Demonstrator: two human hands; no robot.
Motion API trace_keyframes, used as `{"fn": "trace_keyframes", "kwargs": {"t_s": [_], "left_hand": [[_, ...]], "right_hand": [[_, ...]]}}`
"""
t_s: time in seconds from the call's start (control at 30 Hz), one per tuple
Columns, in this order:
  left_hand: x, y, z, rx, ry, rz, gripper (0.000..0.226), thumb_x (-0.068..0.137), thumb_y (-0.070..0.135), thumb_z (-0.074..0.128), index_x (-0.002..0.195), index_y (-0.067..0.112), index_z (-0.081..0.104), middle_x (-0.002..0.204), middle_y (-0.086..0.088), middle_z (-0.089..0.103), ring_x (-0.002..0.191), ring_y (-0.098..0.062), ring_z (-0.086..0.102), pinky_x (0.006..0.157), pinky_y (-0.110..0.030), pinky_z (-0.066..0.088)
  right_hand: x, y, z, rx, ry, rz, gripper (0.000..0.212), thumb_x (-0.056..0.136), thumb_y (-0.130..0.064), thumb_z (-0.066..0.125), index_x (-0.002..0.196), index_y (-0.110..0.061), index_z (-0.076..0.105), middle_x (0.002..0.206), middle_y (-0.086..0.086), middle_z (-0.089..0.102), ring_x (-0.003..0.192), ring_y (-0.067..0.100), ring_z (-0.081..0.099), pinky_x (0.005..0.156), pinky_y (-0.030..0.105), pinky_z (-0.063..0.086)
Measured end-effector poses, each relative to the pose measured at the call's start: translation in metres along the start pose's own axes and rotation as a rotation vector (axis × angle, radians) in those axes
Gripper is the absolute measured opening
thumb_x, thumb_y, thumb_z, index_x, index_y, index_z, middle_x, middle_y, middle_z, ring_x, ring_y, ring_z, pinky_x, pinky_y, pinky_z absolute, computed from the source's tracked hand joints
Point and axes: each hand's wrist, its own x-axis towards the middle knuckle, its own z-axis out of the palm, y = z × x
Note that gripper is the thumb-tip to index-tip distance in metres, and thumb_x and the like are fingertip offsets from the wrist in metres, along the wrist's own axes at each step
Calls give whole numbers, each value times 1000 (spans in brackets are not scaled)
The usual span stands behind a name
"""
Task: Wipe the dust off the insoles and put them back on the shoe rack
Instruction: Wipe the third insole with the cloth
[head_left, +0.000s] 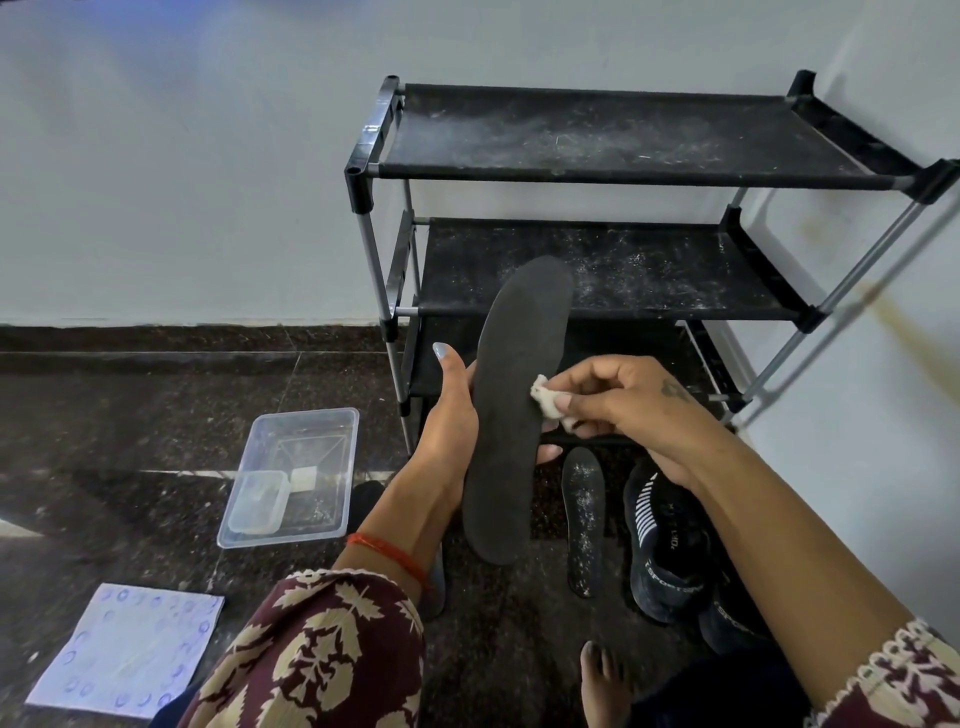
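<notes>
Wiping one insole in front of a dusty shoe rack.

Three black shelves, all speckled with dust, so a risk of re-soiling anything set back there. Held upright before the rack: dark insole, clasped along its edge in the left hand grip. Second insole, dust-flecked, flat on the floor beside a black shoe. Right hand grip pinching a small white wipe against the held insole; wad small, likely to slip or merely smear dust.
</notes>
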Motion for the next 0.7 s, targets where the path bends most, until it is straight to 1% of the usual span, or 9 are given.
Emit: {"fn": "trace_keyframes", "kwargs": {"t_s": [0.1, 0.17, 0.23, 0.3, 0.37, 0.43, 0.5, 0.6, 0.7], "left_hand": [[6, -3, -1, -91, -10, -29, 66, 89, 72, 18, 116, 32, 64, 109, -2, 71, 97, -23, 69, 87, -48, 54], [5, -3, 0, -239, -74, -91, 68, 89, 71, 21, 122, 25, 59, 109, -9, 71, 94, -32, 69, 83, -55, 54], [2, -3, 3, -301, -187, -138, 73, 90, 70, 21, 121, 17, 59, 113, -16, 68, 93, -39, 67, 81, -53, 54], [1, -6, 5, -291, -238, -168, 69, 93, 64, 23, 116, 13, 62, 113, -19, 67, 95, -41, 65, 81, -48, 54], [-2, -6, 6, -322, -272, -189, 62, 97, 57, 25, 113, 11, 63, 108, -17, 69, 94, -38, 66, 76, -44, 56], [-2, -6, 6, -356, -280, -197, 60, 98, 55, 25, 111, 10, 64, 102, -16, 71, 88, -33, 69, 72, -41, 57], [-2, -7, 5, -383, -283, -196, 61, 98, 55, 24, 107, 9, 64, 95, -15, 72, 79, -28, 71, 69, -39, 58], [0, -7, 1, -371, -285, -204, 63, 98, 54, 23, 106, 6, 63, 84, -14, 72, 71, -24, 71, 65, -34, 58], [1, -5, -2, -377, -294, -226, 70, 98, 53, 25, 94, 2, 73, 91, -14, 73, 78, -23, 72, 75, -34, 55]], "right_hand": [[1, 2, 9, 42, -26, 53, 14, 77, -3, 71, 90, -7, 69, 77, 5, 70, 64, 7, 65, 59, 15, 51], [4, 3, 10, 60, 54, 49, 15, 77, 1, 69, 91, -5, 69, 78, 6, 70, 63, 8, 64, 59, 16, 51], [7, 4, 9, 87, 137, 28, 16, 77, 1, 68, 90, -7, 69, 81, 6, 70, 64, 10, 63, 62, 18, 53], [9, 7, 8, 67, 215, -10, 15, 78, -1, 68, 89, -10, 70, 83, 5, 70, 68, 11, 64, 64, 17, 53], [10, 10, 10, -133, 310, -107, 14, 78, -5, 69, 89, -14, 70, 89, 0, 65, 72, 11, 64, 61, 11, 50], [10, 12, 14, -411, 368, -240, 13, 77, -10, 70, 87, -18, 70, 96, -4, 57, 75, 9, 61, 64, 13, 49], [8, 13, 21, -500, 324, -338, 14, 76, -8, 71, 83, -20, 69, 92, -4, 59, 75, 7, 59, 65, 17, 51], [-2, 11, 38, -459, 138, -376, 14, 77, -8, 72, 85, -20, 71, 85, -10, 63, 74, 2, 61, 65, 16, 53], [-12, 7, 48, -469, -15, -452, 14, 77, -12, 73, 87, -21, 71, 86, -13, 64, 77, -1, 59, 72, 13, 48]]}}
